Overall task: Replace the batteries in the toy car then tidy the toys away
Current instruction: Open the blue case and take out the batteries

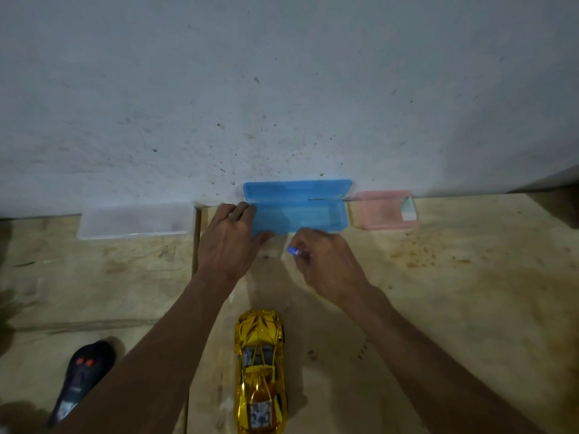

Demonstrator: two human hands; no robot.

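Nearest us, the shiny gold plastic toy car [260,371] lies on the worn wooden table [454,292]. Our left hand [230,242], fingers spread, steadies the open blue plastic box [297,211]; our right hand [326,264] pinches a small blue battery [294,251], which we should keep firmly gripped.

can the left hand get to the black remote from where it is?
Probably yes. The left hand rests on the open blue case; the black remote lies bare on the table, nothing between, though the hand must let go first.
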